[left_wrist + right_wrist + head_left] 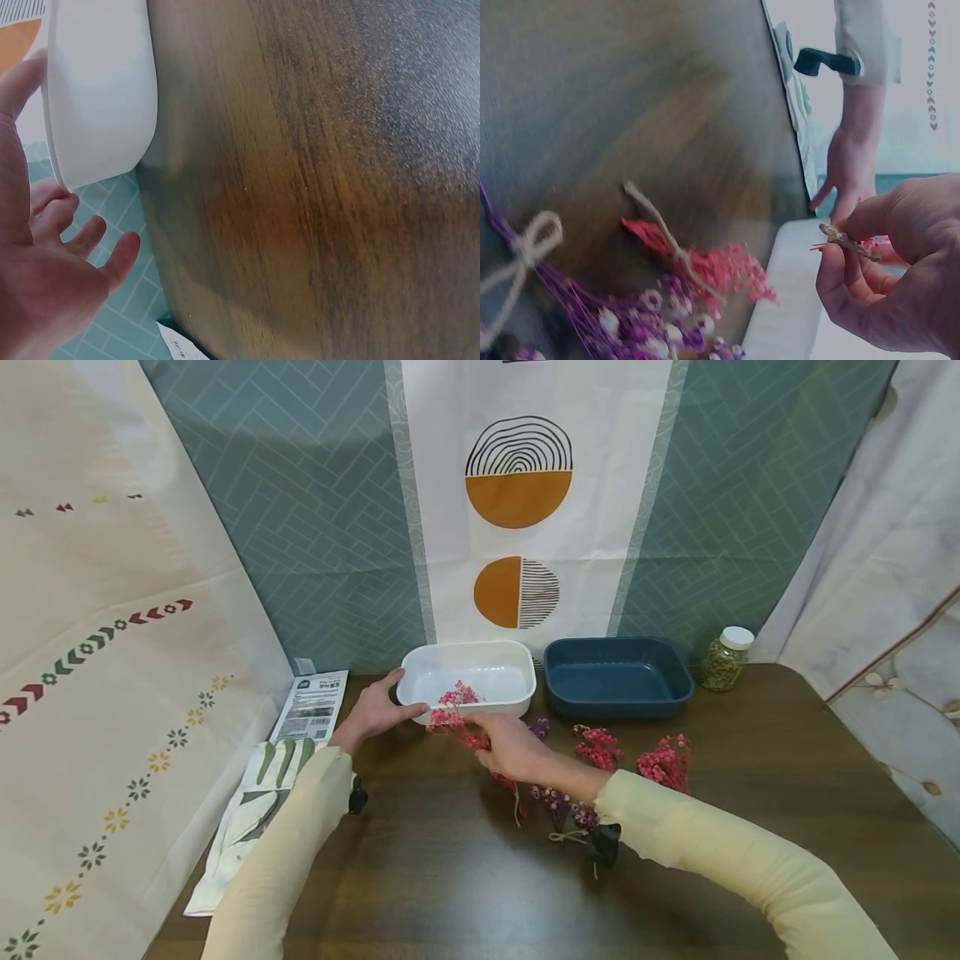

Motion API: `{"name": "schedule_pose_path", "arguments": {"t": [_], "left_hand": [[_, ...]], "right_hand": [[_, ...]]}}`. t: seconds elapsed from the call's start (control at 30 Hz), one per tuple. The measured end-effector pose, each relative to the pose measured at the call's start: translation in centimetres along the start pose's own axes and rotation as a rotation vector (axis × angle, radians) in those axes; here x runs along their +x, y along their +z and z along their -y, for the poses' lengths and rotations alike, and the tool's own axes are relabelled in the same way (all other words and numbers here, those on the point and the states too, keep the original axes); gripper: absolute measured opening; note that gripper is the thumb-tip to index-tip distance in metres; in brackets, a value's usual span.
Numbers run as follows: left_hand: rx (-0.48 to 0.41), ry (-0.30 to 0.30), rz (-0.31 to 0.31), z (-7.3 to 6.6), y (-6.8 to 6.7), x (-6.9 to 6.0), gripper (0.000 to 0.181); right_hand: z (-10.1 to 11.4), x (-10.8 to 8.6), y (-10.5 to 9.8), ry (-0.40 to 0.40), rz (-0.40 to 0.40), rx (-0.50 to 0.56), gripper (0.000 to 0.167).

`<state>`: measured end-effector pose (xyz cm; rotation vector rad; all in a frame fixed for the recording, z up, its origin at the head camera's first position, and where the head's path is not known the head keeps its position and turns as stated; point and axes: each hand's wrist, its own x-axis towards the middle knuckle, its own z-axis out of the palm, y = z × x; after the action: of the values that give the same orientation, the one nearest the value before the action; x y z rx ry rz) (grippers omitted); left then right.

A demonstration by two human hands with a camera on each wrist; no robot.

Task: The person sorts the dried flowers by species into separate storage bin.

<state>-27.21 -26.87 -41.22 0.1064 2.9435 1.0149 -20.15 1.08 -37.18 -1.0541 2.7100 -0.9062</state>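
Observation:
My left hand point(378, 708) holds the left end of a white dish point(513, 675), its thumb at the front rim and a fingertip at the end rim. In the left wrist view the other fingers of the left hand point(52, 277) spread beside the dish. At the front rim my right hand point(513, 747) pinches a small bunch of pink dried flowers point(447, 720) by its twine-tied stems point(845, 241). The flower heads point left, over the rim. Below lie bunches of purple dried flowers point(641, 322) and a pink bunch point(724, 274), partly hidden by my right arm.
A dark blue dish point(618, 706) stands right of the white one, with a white-lidded jar point(724, 662) of green bits beside it. More pink bunches point(666, 763) lie in front. At left are white-and-green gloves point(243, 827) and a printed packet point(309, 706).

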Motion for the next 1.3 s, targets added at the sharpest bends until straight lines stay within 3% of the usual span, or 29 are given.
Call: {"name": "schedule_pose_path", "arguments": {"t": [0.8,1.3], "left_hand": [[-0.02,-0.026,0.0,0.0,0.1,0.1,0.105],[-0.055,-0.043,-0.007,0.0,0.1,-0.2,0.108]], "right_hand": [[-4.6,4.9,-2.7,0.057,-0.062,-0.086,0.049],[-6.0,8.4,-3.2,0.132,0.001,-0.143,0.046]]}}
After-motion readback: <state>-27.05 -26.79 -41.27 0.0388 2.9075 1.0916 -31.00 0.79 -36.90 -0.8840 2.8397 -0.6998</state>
